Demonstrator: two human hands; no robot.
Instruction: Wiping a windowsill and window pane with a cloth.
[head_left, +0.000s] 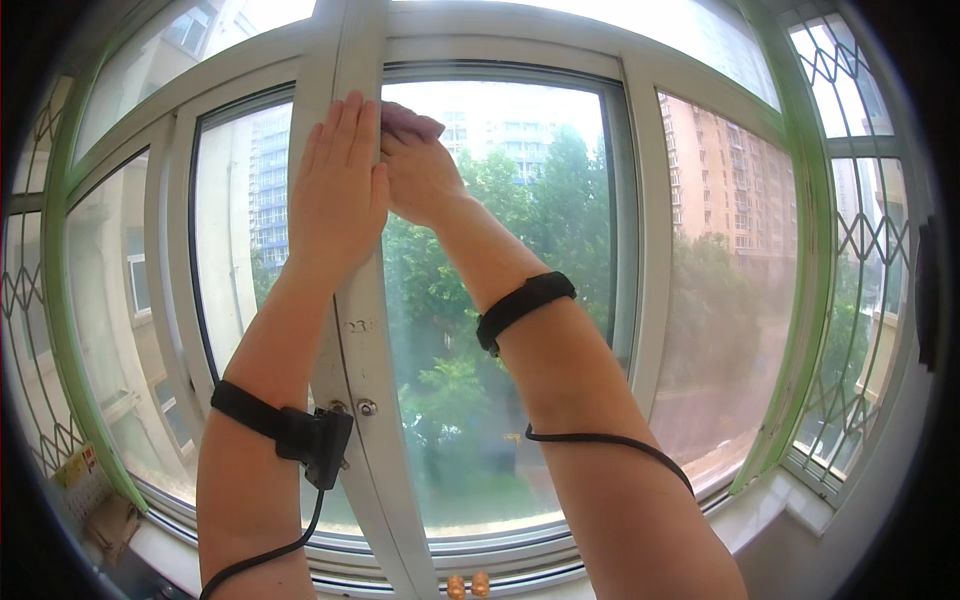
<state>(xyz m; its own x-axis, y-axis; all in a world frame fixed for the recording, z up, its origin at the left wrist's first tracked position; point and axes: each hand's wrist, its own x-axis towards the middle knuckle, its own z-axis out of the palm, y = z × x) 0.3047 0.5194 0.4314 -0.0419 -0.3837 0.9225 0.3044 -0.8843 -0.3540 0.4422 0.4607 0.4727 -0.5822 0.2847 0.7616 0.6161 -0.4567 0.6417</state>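
Note:
My left hand (339, 184) lies flat against the white window frame (358, 281), fingers stretched upward and nothing held. Just to its right, my right hand (421, 176) presses a folded purplish cloth (411, 122) to the upper left corner of the glass pane (480, 315), beside the frame's upright. Part of the cloth is hidden behind the frame edge and my fingers. Lower on the frame sits a small round metal lock (367, 407).
Black straps circle both forearms, one bearing a black device (319, 442) with a cable. Folding metal security bars (862, 232) cover the right side window. Two small copper-coloured objects (467, 585) stand by the sill. Papers (79, 476) lie at lower left.

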